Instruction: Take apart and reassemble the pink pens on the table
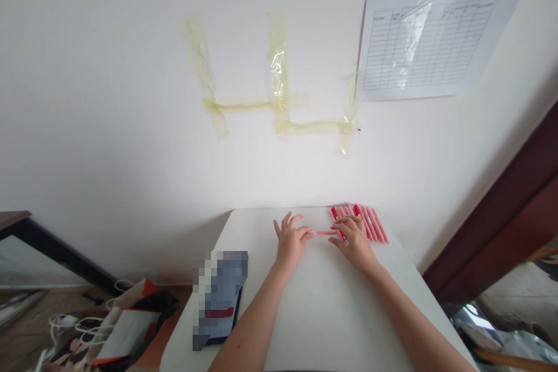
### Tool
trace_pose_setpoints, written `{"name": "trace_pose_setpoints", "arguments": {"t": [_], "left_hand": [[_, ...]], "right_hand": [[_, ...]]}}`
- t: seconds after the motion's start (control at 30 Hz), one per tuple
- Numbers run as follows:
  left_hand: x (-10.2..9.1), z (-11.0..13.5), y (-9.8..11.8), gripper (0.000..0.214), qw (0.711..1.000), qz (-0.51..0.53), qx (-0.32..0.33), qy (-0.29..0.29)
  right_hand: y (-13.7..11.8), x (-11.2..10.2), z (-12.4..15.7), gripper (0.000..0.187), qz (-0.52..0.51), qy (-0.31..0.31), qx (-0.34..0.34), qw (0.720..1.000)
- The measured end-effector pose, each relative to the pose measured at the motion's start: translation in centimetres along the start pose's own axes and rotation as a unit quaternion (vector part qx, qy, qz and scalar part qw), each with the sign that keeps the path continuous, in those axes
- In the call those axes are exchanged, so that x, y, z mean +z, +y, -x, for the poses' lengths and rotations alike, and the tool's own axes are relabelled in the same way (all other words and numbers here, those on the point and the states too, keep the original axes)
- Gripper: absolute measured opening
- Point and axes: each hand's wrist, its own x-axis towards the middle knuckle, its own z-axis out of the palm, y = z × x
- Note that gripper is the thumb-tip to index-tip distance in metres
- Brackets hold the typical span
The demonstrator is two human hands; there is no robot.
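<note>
Near the far edge of the white table [322, 314], my left hand [291, 239] pinches one end of a slim pink pen [323, 233] between thumb and forefinger, its other fingers spread. The pen lies crosswise, level with the tabletop. At its other end is my right hand [355, 241], thumb and fingers apart around the tip; whether they touch it is hard to see. Behind and beside that hand, a row of several pink and red pens [375, 225] lies side by side, partly hidden by the fingers.
A phone-like dark object [224, 302], blurred out, lies at the table's left. The white wall behind carries yellowed tape strips [279, 70] and a taped printed sheet [429, 46]. Bags and white cords [126, 325] are on the floor at left; dark red furniture [501, 209] stands at right.
</note>
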Motion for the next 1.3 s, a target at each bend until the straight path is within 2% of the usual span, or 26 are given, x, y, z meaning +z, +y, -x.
{"name": "trace_pose_setpoints", "arguments": {"t": [0.23,0.4,0.53,0.7,0.93,1.07,1.17,1.3], "left_hand": [[0.03,0.02,0.16,0.011,1.000,-0.003,0.005,0.012],[0.01,-0.01,0.14,0.011,1.000,-0.004,0.000,0.011],[0.01,-0.02,0.12,0.011,1.000,-0.005,-0.004,0.009],[0.16,0.03,-0.02,0.011,1.000,-0.005,0.005,0.017],[0.17,0.03,-0.18,0.011,1.000,-0.004,0.005,0.014],[0.09,-0.01,-0.14,0.014,1.000,-0.003,0.001,0.011],[0.10,0.00,-0.14,0.014,1.000,-0.002,0.003,0.011],[0.19,0.02,-0.21,0.013,1.000,-0.002,0.004,0.015]], "right_hand": [[0.31,0.36,0.16,0.025,0.002,-0.011,0.005,1.000],[0.06,0.08,0.01,0.016,-0.006,-0.005,0.001,1.000],[-0.14,-0.12,-0.01,0.024,-0.014,-0.009,0.010,1.000],[-0.13,0.01,0.06,0.024,-0.010,-0.013,0.014,1.000],[0.11,0.12,0.08,0.014,-0.005,-0.004,-0.001,1.000],[0.11,0.05,0.14,0.025,0.009,0.003,0.003,1.000],[0.15,0.06,0.19,0.019,0.020,0.005,0.015,1.000],[0.39,0.23,0.16,0.024,0.012,0.003,0.012,1.000]]}}
